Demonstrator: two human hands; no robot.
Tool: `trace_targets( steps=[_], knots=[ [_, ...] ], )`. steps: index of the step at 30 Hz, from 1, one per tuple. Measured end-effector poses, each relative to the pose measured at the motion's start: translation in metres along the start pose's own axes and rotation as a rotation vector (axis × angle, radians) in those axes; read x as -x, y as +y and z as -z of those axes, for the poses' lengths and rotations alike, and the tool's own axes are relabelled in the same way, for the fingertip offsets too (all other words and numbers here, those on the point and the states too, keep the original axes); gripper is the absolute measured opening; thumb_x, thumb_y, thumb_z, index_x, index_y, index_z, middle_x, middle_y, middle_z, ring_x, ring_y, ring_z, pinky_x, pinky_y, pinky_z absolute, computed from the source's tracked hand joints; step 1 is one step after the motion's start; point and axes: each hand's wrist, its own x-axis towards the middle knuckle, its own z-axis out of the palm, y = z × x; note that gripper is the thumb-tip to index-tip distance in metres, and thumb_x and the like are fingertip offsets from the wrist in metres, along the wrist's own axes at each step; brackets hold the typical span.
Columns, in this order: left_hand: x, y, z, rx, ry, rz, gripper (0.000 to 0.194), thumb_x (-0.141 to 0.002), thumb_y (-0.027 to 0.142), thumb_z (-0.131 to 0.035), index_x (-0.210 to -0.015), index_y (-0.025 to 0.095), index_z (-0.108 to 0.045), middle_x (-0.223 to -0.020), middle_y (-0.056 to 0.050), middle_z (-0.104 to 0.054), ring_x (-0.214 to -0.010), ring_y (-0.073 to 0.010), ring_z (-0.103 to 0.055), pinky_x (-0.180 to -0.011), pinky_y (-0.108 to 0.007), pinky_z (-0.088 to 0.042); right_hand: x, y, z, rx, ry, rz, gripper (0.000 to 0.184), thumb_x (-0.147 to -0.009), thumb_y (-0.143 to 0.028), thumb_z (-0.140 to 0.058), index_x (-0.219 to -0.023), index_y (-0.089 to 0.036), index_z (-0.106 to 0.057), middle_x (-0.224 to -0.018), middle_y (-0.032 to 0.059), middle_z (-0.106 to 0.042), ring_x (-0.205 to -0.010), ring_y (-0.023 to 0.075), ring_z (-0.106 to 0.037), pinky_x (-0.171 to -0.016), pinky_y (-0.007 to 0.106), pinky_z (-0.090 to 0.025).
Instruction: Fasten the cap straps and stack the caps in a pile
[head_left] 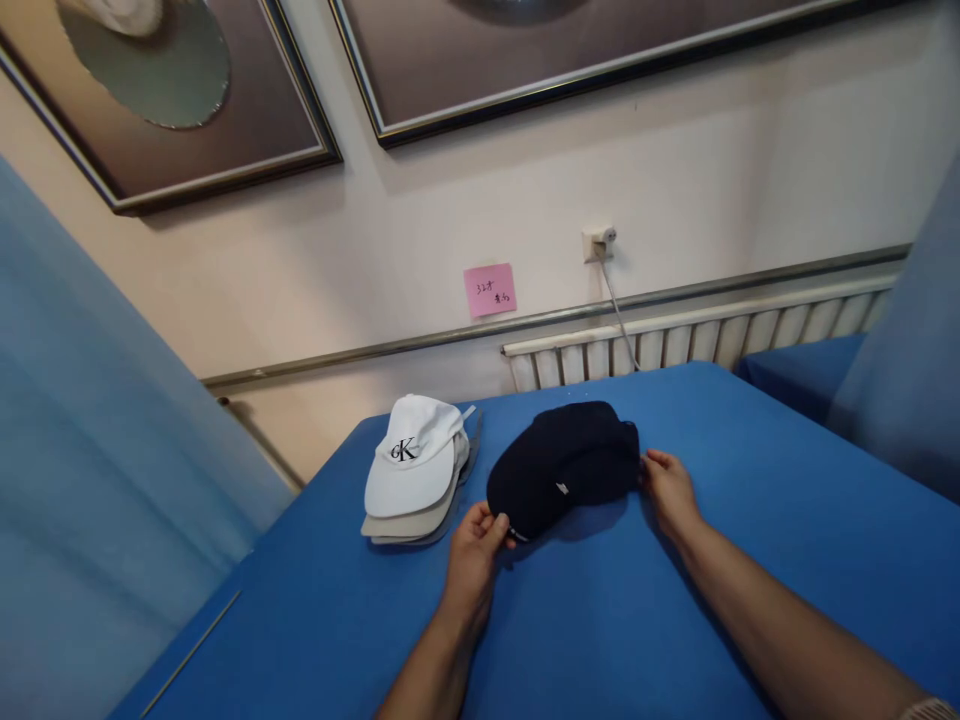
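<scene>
A black baseball cap (577,455) is on the blue surface in front of me, its brim toward the left and a small white mark on its side. My left hand (478,545) pinches the brim's near edge between thumb and fingers. At the other end, my right hand (670,492) has its fingers closed on the cap's right edge. Left of the black cap lies a stack of caps: a white cap (415,460) with black letters on top, a beige cap (409,522) and a grey one beneath it.
The blue-covered table (600,620) reaches to a radiator (675,340) by the wall. A pink note (490,290) and a socket with a cord (598,243) are on the wall. Blue curtains (97,450) hang at both sides. A thin rod (191,652) lies at the left.
</scene>
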Motion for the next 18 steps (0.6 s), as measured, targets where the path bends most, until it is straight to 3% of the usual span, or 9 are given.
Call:
trace_targets(
  steps=[5, 9, 13, 18],
  knots=[
    [-0.037, 0.061, 0.024, 0.161, 0.202, -0.182, 0.024, -0.066, 0.019, -0.081, -0.08, 0.014, -0.062, -0.072, 0.001, -0.064, -0.059, -0.0075, -0.057, -0.057, -0.016, -0.05, 0.004, 0.001, -0.003, 0.04, -0.011, -0.035, 0.027, -0.065, -0.032, -0.068, -0.087, -0.019, -0.058, -0.08, 0.0043, -0.063, -0.063, 0.0153, -0.062, -0.052, 0.026, -0.048],
    [-0.064, 0.094, 0.053, 0.328, 0.524, -0.22, 0.018, -0.074, 0.005, -0.071, -0.066, 0.013, -0.057, -0.065, 0.001, -0.061, -0.058, -0.0081, -0.059, -0.057, -0.016, -0.053, 0.007, -0.002, -0.005, 0.05, -0.029, -0.046, 0.021, -0.067, -0.027, -0.066, -0.084, -0.02, -0.059, -0.079, 0.0046, -0.063, -0.061, 0.0151, -0.061, -0.052, 0.027, -0.047],
    [-0.064, 0.093, 0.075, 0.35, 0.639, -0.17, 0.021, -0.08, 0.001, -0.062, -0.066, 0.013, -0.053, -0.061, 0.001, -0.059, -0.054, -0.0076, -0.058, -0.055, -0.016, -0.053, 0.009, -0.004, -0.007, 0.052, -0.047, -0.053, 0.017, -0.065, -0.023, -0.067, -0.081, -0.02, -0.061, -0.076, 0.0041, -0.064, -0.059, 0.0155, -0.06, -0.052, 0.028, -0.047],
    [-0.049, 0.083, 0.086, 0.332, 0.652, -0.09, 0.016, -0.083, 0.004, -0.06, -0.07, 0.012, -0.056, -0.06, 0.0, -0.058, -0.048, -0.0071, -0.056, -0.046, -0.014, -0.05, 0.01, -0.004, -0.008, 0.053, -0.072, -0.059, 0.016, -0.062, -0.018, -0.07, -0.076, -0.02, -0.064, -0.071, 0.0031, -0.065, -0.056, 0.0154, -0.059, -0.05, 0.027, -0.045]
  ],
)
